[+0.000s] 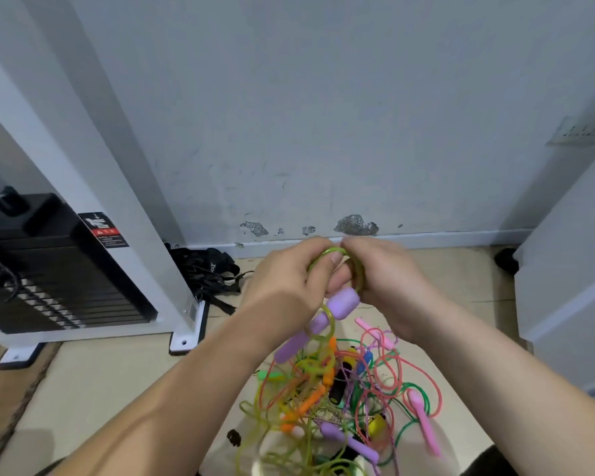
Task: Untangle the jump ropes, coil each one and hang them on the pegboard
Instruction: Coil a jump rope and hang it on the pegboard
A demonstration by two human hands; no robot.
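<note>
In the head view, the left hand (289, 280) and the right hand (382, 280) meet, each with fingers curled and pinching a small loop of yellow-green cord (337, 250) held between them. Just under the grip a lilac handle (340, 304) hangs tilted. The cord runs on down past it into the tangle of jump ropes (340, 400) on the floor (117, 372), well below the hands. No pegboard shows. Untangling looks barely begun. Pulling this loop up or apart while the cord is threaded through the pile would likely cinch the knots below or drag the whole tangle up. The dangling handle could also snag a neighbouring loop.
</note>
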